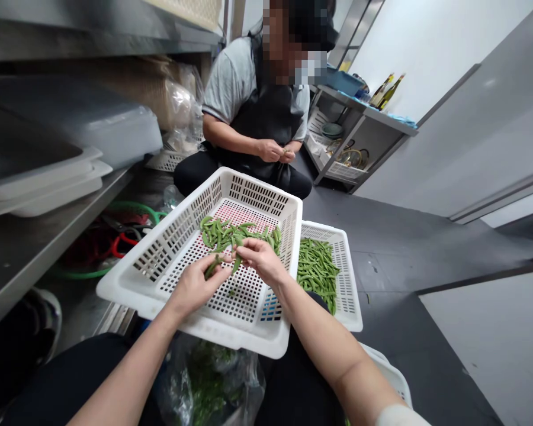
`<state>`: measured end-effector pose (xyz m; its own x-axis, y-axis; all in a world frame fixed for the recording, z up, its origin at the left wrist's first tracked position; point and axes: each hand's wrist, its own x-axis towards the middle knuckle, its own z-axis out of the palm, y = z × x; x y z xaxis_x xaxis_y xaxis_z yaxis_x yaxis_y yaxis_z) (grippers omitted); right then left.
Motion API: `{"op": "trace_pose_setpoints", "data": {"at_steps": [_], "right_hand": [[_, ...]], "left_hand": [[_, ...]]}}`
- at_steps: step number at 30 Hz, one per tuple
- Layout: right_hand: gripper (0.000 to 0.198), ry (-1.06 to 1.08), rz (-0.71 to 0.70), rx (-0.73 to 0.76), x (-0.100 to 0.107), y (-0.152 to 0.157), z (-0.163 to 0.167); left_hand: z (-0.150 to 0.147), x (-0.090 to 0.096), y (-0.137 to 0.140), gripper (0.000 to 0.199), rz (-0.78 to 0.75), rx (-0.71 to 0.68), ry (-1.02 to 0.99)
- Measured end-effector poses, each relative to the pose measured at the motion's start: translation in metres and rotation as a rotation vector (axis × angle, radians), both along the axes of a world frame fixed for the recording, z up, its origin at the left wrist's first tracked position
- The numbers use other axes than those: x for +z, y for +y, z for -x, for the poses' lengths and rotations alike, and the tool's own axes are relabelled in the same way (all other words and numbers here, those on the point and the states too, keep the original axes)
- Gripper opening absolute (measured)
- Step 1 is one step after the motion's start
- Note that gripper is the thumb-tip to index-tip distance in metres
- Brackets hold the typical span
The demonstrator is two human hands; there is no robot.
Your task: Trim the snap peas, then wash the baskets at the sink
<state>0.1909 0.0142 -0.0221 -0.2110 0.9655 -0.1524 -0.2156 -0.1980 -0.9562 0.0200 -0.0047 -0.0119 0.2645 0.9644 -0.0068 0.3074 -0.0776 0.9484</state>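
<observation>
Grey floor (386, 266), right hand (263, 259) pinching green pod (237, 264), tip downward, left hand (195, 285) pinching another pod (212, 268), slanted

at the back, two bottles (391, 93) with yellow tops stand on a metal counter (359, 106) near a blue tub (344, 82). on the left, white trays (62, 192) and a cloudy plastic box (119, 130) sit on a metal shelf (48, 251). below that shelf, a bin (137, 206) with a green rim has red things (123, 243) in it.
</observation>
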Motion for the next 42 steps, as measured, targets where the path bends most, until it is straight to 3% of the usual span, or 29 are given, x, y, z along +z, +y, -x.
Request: {"op": "trace_pose_setpoints", "data": {"at_steps": [5, 8, 12, 15, 18, 23, 26, 30, 33, 36, 39, 42], "right_hand": [[0.013, -0.498, -0.398, 0.071, 0.006, -0.007, -0.001], [0.012, -0.736, -0.552, 0.142, 0.010, -0.010, -0.001], [0.014, -0.906, -0.699, 0.220, 0.010, -0.010, -0.003], [0.015, -0.907, -0.741, 0.266, 0.009, -0.010, -0.003], [0.013, -0.655, -0.611, 0.224, 0.010, -0.010, -0.002], [0.023, 0.025, -0.123, -0.176, 0.014, 0.001, -0.014], [0.027, 0.171, 0.030, -0.247, 0.014, 0.005, -0.021], [0.031, 0.188, 0.035, -0.154, 0.014, -0.001, -0.013], [0.038, 0.231, 0.058, -0.064, 0.012, -0.003, -0.006], [0.054, 0.304, 0.218, 0.052, 0.007, 0.005, -0.009], [0.073, 0.206, 0.385, 0.307, 0.001, 0.012, -0.017], [0.059, 0.054, 0.377, 0.571, 0.001, 0.008, -0.018]], "left_hand": [[0.003, 0.009, 0.003, 0.036, 0.253, 0.064, -0.148], [0.002, 0.011, 0.002, 0.034, 0.313, 0.038, -0.158], [0.001, 0.013, 0.002, 0.030, 0.330, 0.016, -0.103], [-0.001, 0.014, 0.001, 0.027, 0.389, -0.023, -0.123], [-0.003, 0.013, 0.001, 0.026, 0.433, -0.069, -0.152], [0.001, 0.010, 0.004, 0.024, 0.376, -0.100, -0.040], [0.003, 0.008, 0.006, 0.029, 0.265, -0.043, 0.089], [-0.001, 0.005, 0.006, 0.044, 0.099, 0.053, -0.016], [-0.005, 0.006, 0.003, 0.038, 0.071, -0.065, -0.038], [-0.003, 0.011, 0.001, 0.039, 0.031, -0.210, -0.016], [0.003, 0.015, 0.000, 0.038, 0.022, -0.327, -0.006], [0.006, 0.015, 0.000, 0.039, 0.046, -0.376, -0.003]]}}
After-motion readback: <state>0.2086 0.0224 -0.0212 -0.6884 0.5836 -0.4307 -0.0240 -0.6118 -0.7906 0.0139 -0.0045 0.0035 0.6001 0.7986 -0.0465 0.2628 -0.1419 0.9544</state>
